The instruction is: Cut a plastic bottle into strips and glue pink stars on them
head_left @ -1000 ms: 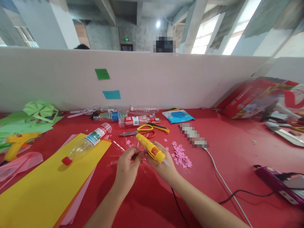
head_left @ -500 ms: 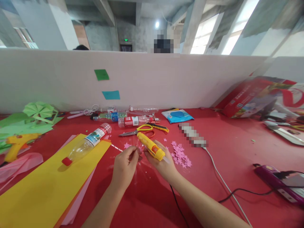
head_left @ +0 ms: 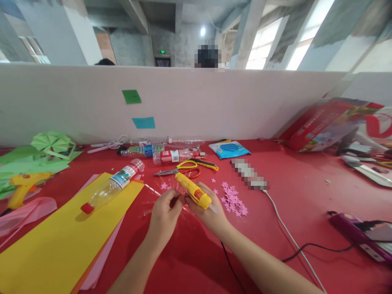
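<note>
My right hand (head_left: 211,208) is closed around a yellow hot glue gun (head_left: 192,189), its clear glue stick poking out of the back toward me. Beside it, my left hand (head_left: 168,208) has thumb and fingertips pinched together close to the right fingertips; what they hold, if anything, is hidden. Under and around both hands spreads a clear, shiny plastic piece (head_left: 150,189) on the red table. A pile of pink stars (head_left: 233,200) lies right of my right hand, and a single pink star (head_left: 164,185) lies beyond my left. Scissors (head_left: 176,169) with yellow handles rest just past the glue gun.
On the left, a clear bottle (head_left: 113,185) lies on yellow paper (head_left: 61,241), near another yellow glue gun (head_left: 23,188). Farther back are a red-labelled bottle (head_left: 171,156) and a wipes packet (head_left: 229,149). A purple power strip (head_left: 361,237) sits right, with cords crossing the table.
My left hand has shifted slightly right, its fingertips closer to my right hand. Something pinkish at those fingertips is now hidden. The glue gun has moved slightly left.
</note>
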Motion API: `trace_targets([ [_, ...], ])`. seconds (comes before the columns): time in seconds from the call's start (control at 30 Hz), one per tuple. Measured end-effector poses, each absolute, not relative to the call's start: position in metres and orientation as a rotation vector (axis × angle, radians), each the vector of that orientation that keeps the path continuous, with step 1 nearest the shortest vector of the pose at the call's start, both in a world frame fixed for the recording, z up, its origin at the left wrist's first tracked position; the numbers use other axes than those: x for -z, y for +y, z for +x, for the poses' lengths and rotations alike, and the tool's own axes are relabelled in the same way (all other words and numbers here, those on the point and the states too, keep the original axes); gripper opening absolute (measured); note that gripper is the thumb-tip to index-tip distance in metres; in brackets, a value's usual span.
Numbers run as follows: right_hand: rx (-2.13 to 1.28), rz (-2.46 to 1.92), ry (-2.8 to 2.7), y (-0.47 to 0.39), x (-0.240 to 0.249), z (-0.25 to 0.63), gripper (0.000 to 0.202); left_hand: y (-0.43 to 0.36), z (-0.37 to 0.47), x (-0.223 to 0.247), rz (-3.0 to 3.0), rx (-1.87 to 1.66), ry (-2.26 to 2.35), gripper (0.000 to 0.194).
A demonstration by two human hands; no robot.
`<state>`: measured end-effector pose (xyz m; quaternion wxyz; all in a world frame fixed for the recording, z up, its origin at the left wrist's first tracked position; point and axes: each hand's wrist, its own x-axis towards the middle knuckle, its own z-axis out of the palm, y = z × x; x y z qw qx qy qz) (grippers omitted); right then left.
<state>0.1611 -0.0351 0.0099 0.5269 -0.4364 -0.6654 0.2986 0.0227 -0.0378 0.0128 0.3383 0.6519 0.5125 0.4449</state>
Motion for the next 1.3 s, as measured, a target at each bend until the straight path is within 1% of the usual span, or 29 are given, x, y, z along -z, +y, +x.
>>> trace_targets([
  [0.2,-0.777,-1.098,-1.525,-0.034,-0.005,0.162,0.014,-0.038,0.021,-0.012,1.678,-1.100,1.247,0.024],
  [0.37,-0.761,-1.108,-1.517,-0.033,-0.001,0.163,0.017,-0.039,0.021,-0.014,1.795,-1.138,1.389,0.025],
  [0.63,-0.751,-1.091,-1.517,-0.034,-0.011,0.165,0.006,-0.041,0.019,-0.018,1.743,-1.136,1.362,0.019],
  [0.83,-0.687,-1.147,-1.383,-0.028,-0.016,0.175,0.011,-0.041,0.012,-0.021,2.118,-1.265,1.539,0.022],
  [0.97,-0.766,-1.191,-1.269,-0.024,-0.019,0.181,0.018,-0.039,0.007,-0.023,2.301,-1.312,1.620,0.024],
  [1.1,-0.796,-1.231,-1.154,-0.022,-0.026,0.188,0.022,-0.038,0.003,-0.025,2.245,-1.417,1.680,0.016],
  [1.3,-0.822,-1.235,-1.124,-0.018,-0.028,0.201,0.024,-0.034,-0.008,-0.029,2.057,-1.633,1.683,0.017],
])
